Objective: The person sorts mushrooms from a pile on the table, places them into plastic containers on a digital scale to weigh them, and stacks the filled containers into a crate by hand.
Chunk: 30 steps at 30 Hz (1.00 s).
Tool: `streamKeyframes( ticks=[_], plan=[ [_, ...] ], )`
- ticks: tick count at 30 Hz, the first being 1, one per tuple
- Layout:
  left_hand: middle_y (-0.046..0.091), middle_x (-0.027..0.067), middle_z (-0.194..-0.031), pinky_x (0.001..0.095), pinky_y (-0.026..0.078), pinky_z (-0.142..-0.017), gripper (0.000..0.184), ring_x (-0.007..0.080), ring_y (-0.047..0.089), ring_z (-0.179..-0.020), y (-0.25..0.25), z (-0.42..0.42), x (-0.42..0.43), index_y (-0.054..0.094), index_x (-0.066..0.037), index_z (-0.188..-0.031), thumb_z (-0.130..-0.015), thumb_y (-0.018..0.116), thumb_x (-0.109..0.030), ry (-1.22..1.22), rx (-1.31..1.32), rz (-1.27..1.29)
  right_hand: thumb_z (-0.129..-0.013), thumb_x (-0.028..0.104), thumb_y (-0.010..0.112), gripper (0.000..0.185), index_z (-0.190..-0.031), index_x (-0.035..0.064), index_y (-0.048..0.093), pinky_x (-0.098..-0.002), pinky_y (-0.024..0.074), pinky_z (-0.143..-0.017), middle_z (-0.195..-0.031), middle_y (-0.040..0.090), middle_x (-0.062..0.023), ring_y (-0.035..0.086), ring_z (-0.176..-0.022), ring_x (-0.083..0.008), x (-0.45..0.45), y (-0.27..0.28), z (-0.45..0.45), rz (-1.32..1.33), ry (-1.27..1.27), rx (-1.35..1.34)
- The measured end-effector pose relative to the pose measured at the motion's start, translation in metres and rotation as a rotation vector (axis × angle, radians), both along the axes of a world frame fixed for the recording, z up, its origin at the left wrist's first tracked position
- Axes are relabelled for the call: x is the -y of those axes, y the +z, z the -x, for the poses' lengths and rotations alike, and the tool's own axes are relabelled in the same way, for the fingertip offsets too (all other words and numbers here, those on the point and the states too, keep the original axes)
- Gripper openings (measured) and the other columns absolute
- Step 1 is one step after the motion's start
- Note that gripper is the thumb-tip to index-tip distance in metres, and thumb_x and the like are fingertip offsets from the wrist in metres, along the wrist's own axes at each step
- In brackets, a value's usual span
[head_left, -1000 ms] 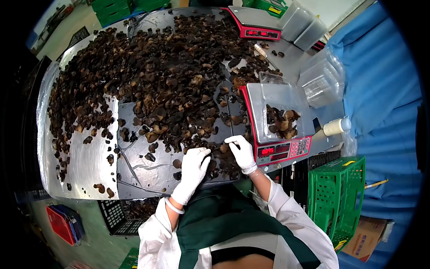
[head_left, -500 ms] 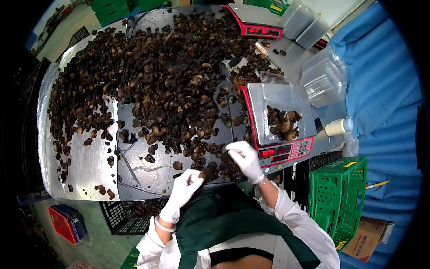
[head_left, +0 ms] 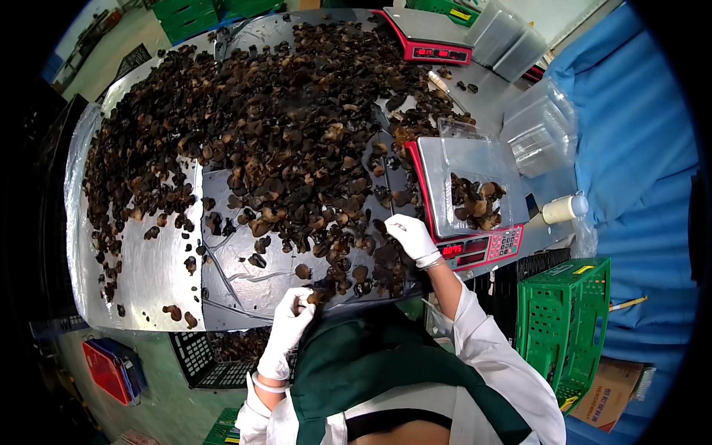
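Note:
Dark brown fungus pieces [head_left: 297, 126] lie heaped over the metal table [head_left: 148, 274]. My left hand [head_left: 293, 315], in a white glove, is closed on a brown fungus piece [head_left: 317, 297] at the table's front edge. Farther right, my gloved right hand [head_left: 411, 236] has its fingers pinched together at a dark piece [head_left: 380, 225], beside the red scale [head_left: 486, 251]. On that scale's plate rests a clear plastic tray [head_left: 463, 159] with several fungus pieces [head_left: 478, 202] in it.
A second red scale [head_left: 439, 52] stands at the back, near stacked clear containers [head_left: 540, 126]. A white-handled tool [head_left: 438, 81] lies behind the nearer scale. At the right are a cream bottle [head_left: 564, 209] and green crates [head_left: 567, 319]; a black crate [head_left: 194, 360] sits below the table.
My left hand has moved left and down from the pile, taking hold of a fungus piece. My right hand dipped, then rose slightly to the right, its fingers now closed at a dark piece.

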<state>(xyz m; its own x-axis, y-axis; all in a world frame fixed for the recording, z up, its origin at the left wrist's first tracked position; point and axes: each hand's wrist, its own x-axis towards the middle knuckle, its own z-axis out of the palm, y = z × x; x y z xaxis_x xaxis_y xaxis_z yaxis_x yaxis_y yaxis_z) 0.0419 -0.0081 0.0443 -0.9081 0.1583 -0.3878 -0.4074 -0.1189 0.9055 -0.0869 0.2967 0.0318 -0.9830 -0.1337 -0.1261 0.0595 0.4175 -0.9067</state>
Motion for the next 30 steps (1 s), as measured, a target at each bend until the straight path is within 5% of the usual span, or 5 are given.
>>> streamKeyframes(
  ticks=[8,13,17,24,30],
  plan=[
    [0.06,0.0126,-0.105,0.0397,0.047,-0.086,0.033,0.0308,0.056,-0.101,-0.001,0.014,-0.021,0.058,-0.004,-0.106,-0.076,0.069,-0.012,-0.243,-0.594,0.912,-0.078,0.015,0.066,0.019,-0.093,0.0065,0.059,-0.0382,0.0473,-0.084,-0.112,0.058,-0.0124,0.057,-0.101,-0.0319,-0.005,0.028,-0.06,-0.522,0.122,-0.344],
    [0.045,0.0186,-0.137,0.0426,0.039,-0.102,0.072,0.0377,0.045,-0.123,-0.015,0.036,-0.042,0.046,-0.005,-0.133,-0.07,0.076,-0.021,-0.361,-0.762,0.942,-0.056,0.057,0.078,0.097,-0.14,0.0212,0.044,-0.0564,0.0325,-0.101,-0.146,0.032,-0.0223,0.031,-0.128,-0.051,0.015,0.014,-0.079,-0.731,0.294,-0.318],
    [0.042,0.0155,-0.14,0.0451,0.038,-0.099,0.081,0.035,0.042,-0.126,-0.02,0.043,-0.058,0.043,-0.012,-0.138,-0.069,0.075,-0.038,-0.509,-0.846,1.093,-0.07,0.063,0.063,0.078,-0.133,0.0186,0.053,-0.0535,0.0306,-0.101,-0.139,0.042,-0.0198,0.038,-0.125,-0.044,0.029,-0.002,-0.084,-0.765,0.342,-0.464],
    [0.05,0.0118,-0.131,0.0375,0.045,-0.079,0.054,0.028,0.05,-0.113,-0.05,0.057,-0.052,0.052,-0.016,-0.13,-0.079,0.067,-0.028,-0.539,-0.974,1.128,-0.076,0.019,0.07,0.039,-0.114,0.0187,0.065,-0.0356,0.0486,-0.079,-0.115,0.059,-0.0062,0.057,-0.099,-0.0235,0.022,-0.022,-0.071,-0.628,0.235,-0.582],
    [0.062,0.0094,-0.111,0.0346,0.047,-0.086,0.032,0.0237,0.058,-0.101,-0.034,0.068,-0.058,0.063,-0.008,-0.113,-0.082,0.068,-0.01,-0.067,-0.613,0.416,-0.088,0.006,0.061,0.025,-0.113,0.0012,0.061,-0.0293,0.0516,-0.082,-0.106,0.064,-0.0079,0.063,-0.094,-0.0189,0.028,-0.013,-0.047,0.336,-0.173,-0.011]
  ],
)
